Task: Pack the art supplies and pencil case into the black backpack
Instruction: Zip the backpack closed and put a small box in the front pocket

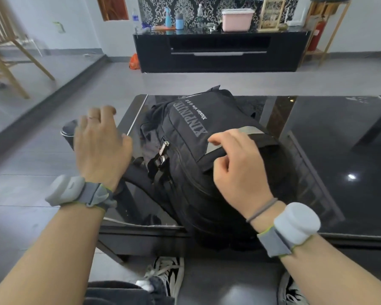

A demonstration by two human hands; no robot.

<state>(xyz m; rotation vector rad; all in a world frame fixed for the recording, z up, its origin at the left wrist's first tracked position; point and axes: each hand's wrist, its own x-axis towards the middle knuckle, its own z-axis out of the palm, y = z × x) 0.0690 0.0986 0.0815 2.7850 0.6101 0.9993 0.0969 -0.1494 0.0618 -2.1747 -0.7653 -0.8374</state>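
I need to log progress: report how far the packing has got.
Done: no art supplies or pencil case show on the glass table, and the black backpack lies there with its visible zips apparently closed. In hand: the right hand rests curled on the backpack's front; the left hand hovers open beside it. Left: little visible, contents unseen.

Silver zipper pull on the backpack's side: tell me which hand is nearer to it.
Left. The left hand hovers just beside the zipper pull, off the black backpack; the right hand rests further over, on the backpack's front pocket.
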